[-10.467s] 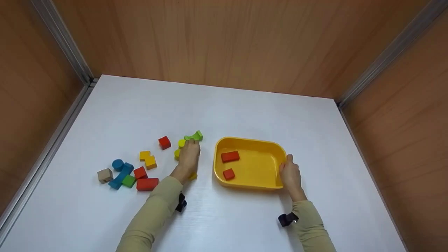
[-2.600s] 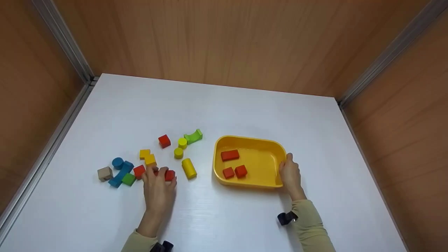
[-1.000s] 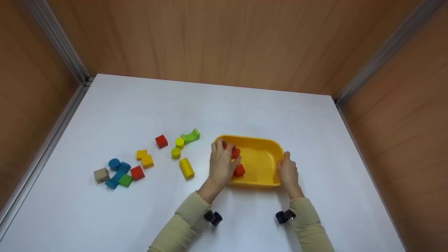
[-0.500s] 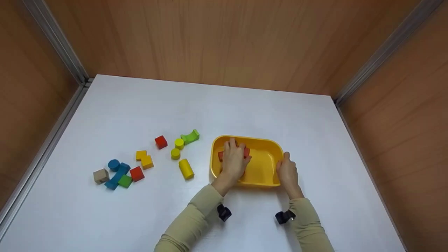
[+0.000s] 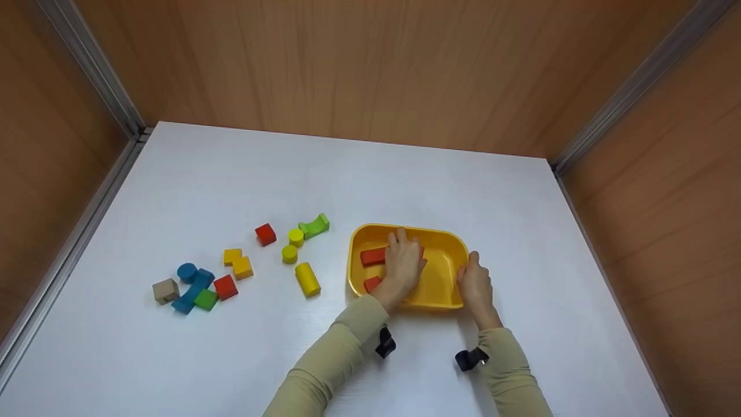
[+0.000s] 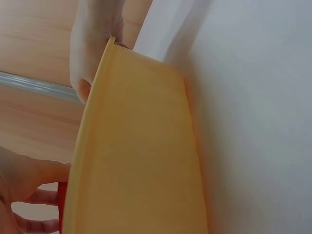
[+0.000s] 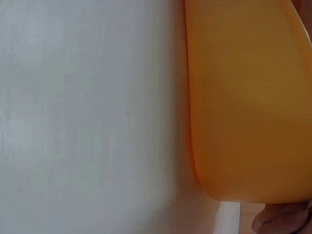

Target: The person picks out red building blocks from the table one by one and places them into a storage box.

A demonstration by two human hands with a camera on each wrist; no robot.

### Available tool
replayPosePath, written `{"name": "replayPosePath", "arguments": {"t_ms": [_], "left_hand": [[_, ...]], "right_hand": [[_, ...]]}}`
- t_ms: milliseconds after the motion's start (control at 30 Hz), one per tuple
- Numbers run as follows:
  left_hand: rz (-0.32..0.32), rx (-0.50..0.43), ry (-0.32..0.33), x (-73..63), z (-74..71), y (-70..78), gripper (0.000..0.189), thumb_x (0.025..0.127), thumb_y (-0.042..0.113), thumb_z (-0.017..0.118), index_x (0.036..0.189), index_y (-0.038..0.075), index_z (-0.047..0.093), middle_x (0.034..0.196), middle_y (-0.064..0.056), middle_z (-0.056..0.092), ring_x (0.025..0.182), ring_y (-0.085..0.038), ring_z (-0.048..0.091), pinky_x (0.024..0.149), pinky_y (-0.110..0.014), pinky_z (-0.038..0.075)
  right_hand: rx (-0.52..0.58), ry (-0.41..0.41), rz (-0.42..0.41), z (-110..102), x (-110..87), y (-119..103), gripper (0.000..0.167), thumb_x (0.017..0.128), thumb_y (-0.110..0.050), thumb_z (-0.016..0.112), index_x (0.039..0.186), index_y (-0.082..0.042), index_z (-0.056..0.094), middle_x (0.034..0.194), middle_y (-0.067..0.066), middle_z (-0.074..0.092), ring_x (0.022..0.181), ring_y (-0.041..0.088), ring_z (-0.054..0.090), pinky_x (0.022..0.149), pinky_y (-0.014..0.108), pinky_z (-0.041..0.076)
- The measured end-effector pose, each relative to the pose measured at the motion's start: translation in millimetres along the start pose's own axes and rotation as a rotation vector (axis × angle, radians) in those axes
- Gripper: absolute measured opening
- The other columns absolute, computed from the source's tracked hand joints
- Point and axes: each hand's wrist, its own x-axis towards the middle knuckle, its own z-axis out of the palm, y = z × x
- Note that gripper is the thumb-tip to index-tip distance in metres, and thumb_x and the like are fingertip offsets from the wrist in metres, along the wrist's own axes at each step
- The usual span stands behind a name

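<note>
My left hand [image 5: 403, 263] is over the inside of a yellow plastic tray [image 5: 446, 300] and holds a red block [image 5: 422, 252], mostly hidden behind the fingers. In the left wrist view, the thumb and fingers [image 6: 41, 196] close on the red block [image 6: 62, 204] just beyond the tray's rim. A red rectangular block [image 5: 373, 256] lies in the tray left of this hand, with a red cube [image 5: 372, 284] nearer the front. My right hand [image 5: 476, 284] grips the tray's right rim. Its fingertips [image 7: 280, 219] show under the tray wall in the right wrist view.
Left of the tray lie a yellow cylinder [image 5: 307, 280], two short yellow cylinders [image 5: 290, 253], a green arch [image 5: 314, 226] and a red cube [image 5: 266, 234]. Farther left are orange blocks [image 5: 242, 267], another red cube [image 5: 226, 286], blue pieces [image 5: 194, 292], a green block [image 5: 206, 299] and a wooden cube [image 5: 166, 291].
My left hand took the long red block from the table, carried it into the tray and moved rightward there. Earlier, another red cube was added to the tray. The right hand stays on the rim.
</note>
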Motion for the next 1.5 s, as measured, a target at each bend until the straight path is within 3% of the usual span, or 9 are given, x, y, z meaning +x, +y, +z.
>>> {"name": "replayPosePath", "arguments": {"t_ms": [333,500,633,767,967,1400,1500], "left_hand": [[-0.009,0.215,0.011,5.8,19.3,9.3,0.036,0.074,0.039,0.069,0.093,0.009,0.066,0.097,-0.011,0.047,0.086,-0.023,0.044,0.060,-0.026,0.047],[-0.012,0.267,0.010,6.4,25.2,12.4,0.028,0.077,0.035,0.067,0.091,0.011,0.067,0.098,-0.011,0.047,0.083,-0.022,0.043,0.057,-0.026,0.046],[-0.015,0.277,-0.008,6.4,29.8,13.4,0.013,0.084,0.021,0.060,0.089,0.012,0.068,0.095,-0.010,0.046,0.082,-0.022,0.043,0.056,-0.025,0.046],[-0.028,0.263,-0.045,6.0,33.5,12.8,0.011,0.085,0.012,0.058,0.088,0.011,0.068,0.093,-0.011,0.046,0.084,-0.023,0.044,0.058,-0.026,0.047],[-0.043,0.241,-0.093,5.3,34.7,11.9,0.010,0.082,0.012,0.061,0.089,0.010,0.068,0.094,-0.012,0.046,0.087,-0.025,0.044,0.061,-0.028,0.048],[-0.050,0.259,-0.101,2.9,37.5,12.2,0.013,0.083,0.015,0.060,0.094,0.010,0.065,0.098,-0.011,0.046,0.091,-0.025,0.044,0.069,-0.032,0.046],[-0.046,0.260,-0.122,2.3,34.8,11.6,0.021,0.081,0.023,0.063,0.097,0.009,0.064,0.099,-0.011,0.047,0.093,-0.025,0.044,0.071,-0.033,0.046]], "right_hand": [[-0.019,0.027,-0.034,0.3,-0.6,0.2,0.016,0.090,-0.009,0.042,0.102,0.000,0.038,0.066,0.012,0.051,0.050,0.020,0.047,0.040,0.029,0.037],[-0.003,0.010,-0.020,-0.4,-0.6,-0.2,0.017,0.090,-0.008,0.042,0.104,-0.001,0.037,0.068,0.013,0.052,0.051,0.020,0.048,0.041,0.028,0.037],[0.009,0.003,-0.012,-0.8,-0.5,-0.8,0.017,0.090,-0.008,0.041,0.105,-0.001,0.037,0.070,0.013,0.053,0.052,0.020,0.047,0.042,0.029,0.038],[0.004,0.011,-0.015,-0.4,0.1,-0.8,0.018,0.089,-0.008,0.041,0.104,0.000,0.037,0.070,0.014,0.053,0.053,0.021,0.047,0.042,0.030,0.037],[-0.012,0.023,-0.024,-0.7,0.0,-1.3,0.017,0.089,-0.009,0.041,0.104,0.000,0.038,0.068,0.013,0.052,0.051,0.021,0.046,0.042,0.029,0.037],[0.011,0.043,-0.075,-0.5,-1.6,1.1,0.012,0.089,-0.006,0.041,0.099,0.001,0.038,0.063,0.011,0.050,0.048,0.019,0.045,0.039,0.028,0.035],[0.021,0.033,-0.055,-0.4,-1.2,1.3,0.013,0.089,-0.007,0.041,0.100,0.000,0.038,0.065,0.011,0.050,0.049,0.019,0.045,0.040,0.028,0.035]]}}
